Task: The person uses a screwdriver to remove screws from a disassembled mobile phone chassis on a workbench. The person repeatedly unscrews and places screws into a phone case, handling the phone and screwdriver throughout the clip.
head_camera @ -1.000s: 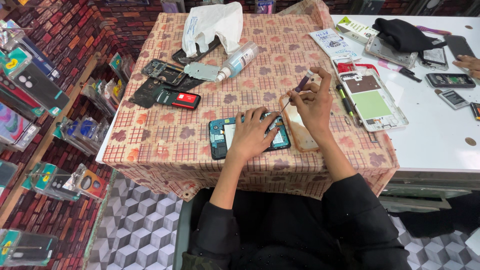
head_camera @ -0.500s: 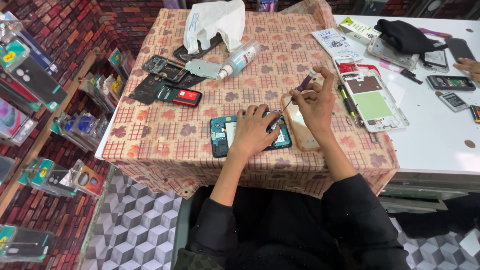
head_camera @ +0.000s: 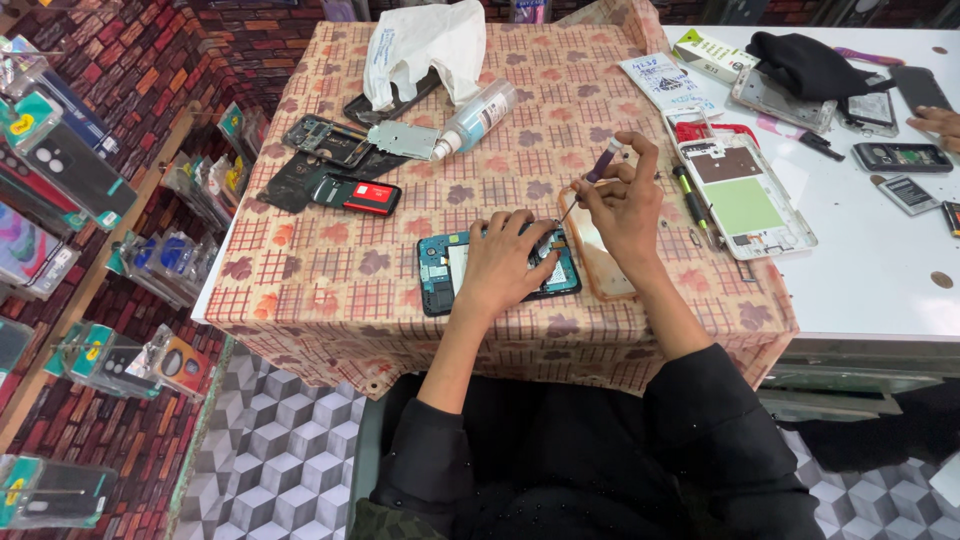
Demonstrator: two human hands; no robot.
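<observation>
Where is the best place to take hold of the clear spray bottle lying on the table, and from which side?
Grip the clear spray bottle around its round middle, coming from above. It lies on its side, body bare, while its nozzle end touches the metal plate and the white plastic bag lies close behind.

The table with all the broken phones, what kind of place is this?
Probably a phone repair shop: an opened phone lies under the left hand, the right hand holds a small screwdriver, and packaged phone cases hang nearby.
</observation>
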